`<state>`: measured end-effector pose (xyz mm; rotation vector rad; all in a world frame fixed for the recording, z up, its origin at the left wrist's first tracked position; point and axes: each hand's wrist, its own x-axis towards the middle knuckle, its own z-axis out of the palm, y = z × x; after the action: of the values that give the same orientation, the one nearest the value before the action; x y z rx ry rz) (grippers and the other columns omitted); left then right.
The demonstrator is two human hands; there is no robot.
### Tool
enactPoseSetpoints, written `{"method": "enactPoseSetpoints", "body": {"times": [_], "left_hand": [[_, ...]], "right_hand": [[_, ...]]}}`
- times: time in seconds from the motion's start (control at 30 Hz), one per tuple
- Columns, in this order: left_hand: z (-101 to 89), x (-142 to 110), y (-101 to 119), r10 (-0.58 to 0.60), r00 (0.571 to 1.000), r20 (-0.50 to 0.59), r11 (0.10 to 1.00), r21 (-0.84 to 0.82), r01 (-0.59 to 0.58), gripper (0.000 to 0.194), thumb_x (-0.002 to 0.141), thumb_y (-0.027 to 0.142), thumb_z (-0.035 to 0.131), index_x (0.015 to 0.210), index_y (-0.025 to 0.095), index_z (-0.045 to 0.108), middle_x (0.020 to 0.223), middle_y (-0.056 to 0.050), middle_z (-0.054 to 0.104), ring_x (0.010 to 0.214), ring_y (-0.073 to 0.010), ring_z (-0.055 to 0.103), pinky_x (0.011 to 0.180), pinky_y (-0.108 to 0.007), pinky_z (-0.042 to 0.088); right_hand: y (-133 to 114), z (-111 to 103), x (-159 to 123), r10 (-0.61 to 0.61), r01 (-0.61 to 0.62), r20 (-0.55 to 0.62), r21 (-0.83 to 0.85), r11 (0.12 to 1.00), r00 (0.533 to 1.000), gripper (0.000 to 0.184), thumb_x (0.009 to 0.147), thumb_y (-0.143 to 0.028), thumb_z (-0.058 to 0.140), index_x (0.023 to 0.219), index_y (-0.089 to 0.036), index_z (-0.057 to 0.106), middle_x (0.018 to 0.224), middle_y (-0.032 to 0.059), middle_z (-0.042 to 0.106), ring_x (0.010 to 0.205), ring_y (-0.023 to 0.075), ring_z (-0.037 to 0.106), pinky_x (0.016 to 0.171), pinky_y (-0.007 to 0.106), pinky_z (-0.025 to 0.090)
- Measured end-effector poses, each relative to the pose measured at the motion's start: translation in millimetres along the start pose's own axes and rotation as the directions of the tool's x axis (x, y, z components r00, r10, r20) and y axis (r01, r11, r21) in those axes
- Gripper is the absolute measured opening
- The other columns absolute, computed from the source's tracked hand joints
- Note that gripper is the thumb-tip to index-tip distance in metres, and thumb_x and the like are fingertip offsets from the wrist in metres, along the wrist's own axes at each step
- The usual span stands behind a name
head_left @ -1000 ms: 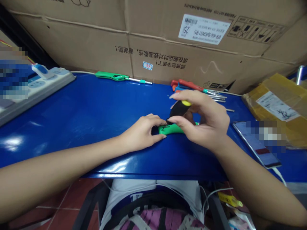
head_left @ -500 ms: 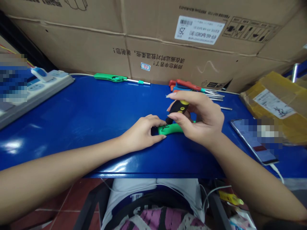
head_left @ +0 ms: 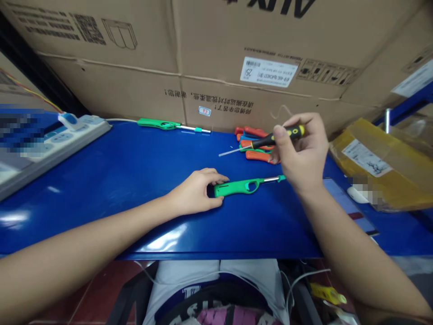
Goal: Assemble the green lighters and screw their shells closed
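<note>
One green lighter: on table
Left hand: pinching its handle end
Right hand: grasping screwdriver

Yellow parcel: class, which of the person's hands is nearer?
Right. The right hand, holding the screwdriver, is just left of the parcel; the left hand is farther left, on the handle of the nearest green lighter.

The blue tabletop under your hands looks smooth and shiny. The green plastic lighter by your left hand has a shiny metal tube. The brown cardboard box beyond your hands looks dull.
</note>
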<state>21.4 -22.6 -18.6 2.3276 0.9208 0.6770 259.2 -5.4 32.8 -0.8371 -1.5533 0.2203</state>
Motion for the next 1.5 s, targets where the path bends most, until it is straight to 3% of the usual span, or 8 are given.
{"method": "enactPoseSetpoints", "body": {"times": [0.07, 0.17, 0.27, 0.4, 0.53, 0.73, 1.13, 1.5], "left_hand": [[-5.9, 0, -2, 0.019, 1.0, 0.021, 0.998, 0.062, -0.02, 0.043, 0.074, 0.015, 0.068, 0.117, 0.017, 0.07, 0.1, -0.006, 0.067, 0.094, -0.0206, 0.066, 0.086, -0.033, 0.054], [-11.6, -1, -5, 0.036, 0.999, 0.032, 0.988, 0.146, -0.04, 0.039, 0.076, 0.018, 0.066, 0.115, 0.017, 0.068, 0.102, -0.007, 0.064, 0.098, -0.023, 0.063, 0.089, -0.036, 0.053], [-12.8, -1, -8, 0.03, 0.999, 0.042, 0.977, 0.21, -0.038, 0.036, 0.076, 0.02, 0.064, 0.112, 0.017, 0.066, 0.104, -0.007, 0.062, 0.1, -0.0251, 0.061, 0.09, -0.038, 0.052], [-11.9, 0, -9, 0.002, 0.998, 0.06, 0.964, 0.265, -0.017, 0.027, 0.081, 0.016, 0.056, 0.107, 0.018, 0.063, 0.103, -0.006, 0.063, 0.099, -0.0246, 0.061, 0.088, -0.037, 0.052], [-9.5, 1, -6, -0.005, 0.998, 0.055, 0.952, 0.305, -0.012, 0.019, 0.087, 0.02, 0.055, 0.105, 0.018, 0.061, 0.102, -0.006, 0.064, 0.096, -0.0239, 0.063, 0.083, -0.035, 0.051], [-6.5, 3, -8, 0.008, 0.998, 0.06, 0.96, 0.28, -0.025, 0.028, 0.099, 0.045, 0.052, 0.108, 0.02, 0.064, 0.102, -0.006, 0.068, 0.093, -0.0218, 0.065, 0.08, -0.031, 0.048], [-30.9, 9, -28, -0.204, 0.974, -0.1, 0.957, -0.232, 0.177, 0.038, 0.088, 0.048, 0.061, 0.081, 0.012, 0.07, 0.066, 0.0, 0.06, 0.058, -0.0105, 0.049, 0.055, -0.021, 0.035], [-23.4, 9, -31, -0.403, 0.915, 0.003, 0.809, -0.466, 0.358, 0.046, 0.083, 0.058, 0.063, 0.076, 0.012, 0.063, 0.058, -0.003, 0.063, 0.037, -0.0067, 0.043, 0.039, -0.019, 0.032]], "right_hand": [[16, -7, 3, 0.154, -0.161, 0.174, 0.025, 0.987, 0.973, 0.032, 0.083, -0.041, 0.076, 0.091, -0.024, 0.05, 0.072, -0.007, 0.057, 0.044, 0.0078, 0.056, 0.04, 0.02, 0.05], [37, -13, -3, 0.368, -0.4, 0.386, 0.002, 0.917, 0.846, 0.04, 0.073, -0.04, 0.083, 0.09, -0.022, 0.052, 0.083, -0.0022, 0.062, 0.064, 0.0146, 0.068, 0.048, 0.026, 0.06], [51, -14, -13, 0.45, -0.476, 0.451, -0.062, 0.877, 0.771, 0.044, 0.075, -0.04, 0.079, 0.107, -0.021, 0.055, 0.102, 0.0043, 0.068, 0.082, 0.0195, 0.07, 0.058, 0.035, 0.064], [59, -14, -18, 0.3, -0.158, 0.455, -0.324, 0.933, 0.839, 0.024, 0.081, -0.033, 0.074, 0.099, -0.019, 0.065, 0.104, 0.0084, 0.073, 0.096, 0.0239, 0.07, 0.082, 0.041, 0.059], [60, -9, -23, 0.203, 0.111, 0.566, -0.471, 0.875, 0.799, 0.014, 0.084, -0.028, 0.073, 0.096, -0.021, 0.07, 0.1, 0.0074, 0.075, 0.098, 0.0269, 0.065, 0.086, 0.043, 0.052], [66, -4, -27, 0.132, 0.159, 0.563, -0.438, 0.885, 0.816, 0.013, 0.089, -0.029, 0.068, 0.099, -0.02, 0.071, 0.103, 0.009, 0.073, 0.1, 0.0268, 0.063, 0.089, 0.044, 0.05], [47, -60, 0, 0.054, 0.19, 0.603, -0.334, 0.923, 0.796, 0.023, 0.102, -0.029, 0.048, 0.1, -0.021, 0.07, 0.097, 0.0076, 0.073, 0.093, 0.0213, 0.065, 0.085, 0.037, 0.051], [42, -49, -7, 0.168, 0.227, 0.731, -0.409, 0.884, 0.662, 0.024, 0.103, -0.029, 0.046, 0.097, -0.018, 0.067, 0.097, 0.0081, 0.073, 0.092, 0.0224, 0.064, 0.083, 0.037, 0.047]]}}
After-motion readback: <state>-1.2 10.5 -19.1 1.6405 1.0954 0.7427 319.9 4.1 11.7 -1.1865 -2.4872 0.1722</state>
